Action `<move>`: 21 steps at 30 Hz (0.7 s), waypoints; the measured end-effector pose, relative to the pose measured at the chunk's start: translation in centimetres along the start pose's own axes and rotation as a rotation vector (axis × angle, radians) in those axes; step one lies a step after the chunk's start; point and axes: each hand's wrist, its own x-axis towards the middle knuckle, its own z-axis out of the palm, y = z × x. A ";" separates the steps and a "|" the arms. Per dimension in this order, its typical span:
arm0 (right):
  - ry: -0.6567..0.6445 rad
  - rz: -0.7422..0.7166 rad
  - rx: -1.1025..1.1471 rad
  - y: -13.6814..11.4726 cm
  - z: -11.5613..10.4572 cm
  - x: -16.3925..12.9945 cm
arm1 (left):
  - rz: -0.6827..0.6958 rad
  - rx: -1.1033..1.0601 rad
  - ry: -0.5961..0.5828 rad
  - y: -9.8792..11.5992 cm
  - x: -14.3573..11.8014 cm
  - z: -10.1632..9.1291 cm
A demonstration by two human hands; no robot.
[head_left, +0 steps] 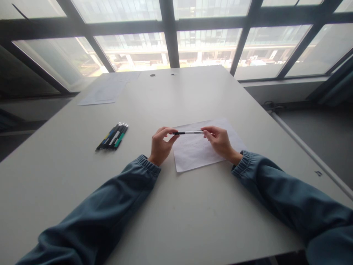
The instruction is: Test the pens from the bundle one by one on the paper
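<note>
Black-and-white pen (pixel 188 132), slim, held level above the table, one end in each hand. Dark section toward the left hand, pale barrel toward the right. Pen sits just over the near-left part of a sheet of paper (pixel 201 152), not touching it as far as can be told.

Left hand (pixel 160 144): thumb and fingertips pinched on the pen's dark end, remaining fingers curled in, wrist near the table. Right hand (pixel 219 140): fingertips closed on the pale end, thumb underneath, knuckles up. Both grasping the same pen; neither hand loose.

Both arms in blue-grey sleeves (pixel 116 206) with gathered cuffs, forearms resting on or close to the tabletop.

Paper white, lies flat and slightly skewed under the hands, faint marks on it too small to read.

Left of the hands, well apart: small cluster of pens (pixel 112 137) lying side by side, parallel, angled; dark bodies with white, yellow, blue and green accents.

Table (pixel 176 221) white, large, matte. Far left corner: more pale sheets (pixel 106 90), flat. Two small dark round spots near the far edge, (pixel 152 75) being one.

Beyond the table: big windows (pixel 138 51) with dark frames, bright buildings outside, washed out.
</note>
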 end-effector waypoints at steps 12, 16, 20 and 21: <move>-0.212 -0.282 -0.601 -1.1 -1.3 0.2 | 0.003 0.008 -0.018 -0.2 0.1 0.0; -0.136 -0.293 -0.651 -1.5 -2.5 1.5 | -0.018 0.023 -0.017 -0.2 0.1 -0.3; 0.112 -0.207 -0.712 -0.4 -7.0 5.1 | -0.024 0.082 -0.124 -0.9 0.0 -0.2; 0.194 -0.159 -0.732 0.2 -8.5 6.0 | 0.002 0.103 -0.181 -1.0 -0.1 -0.1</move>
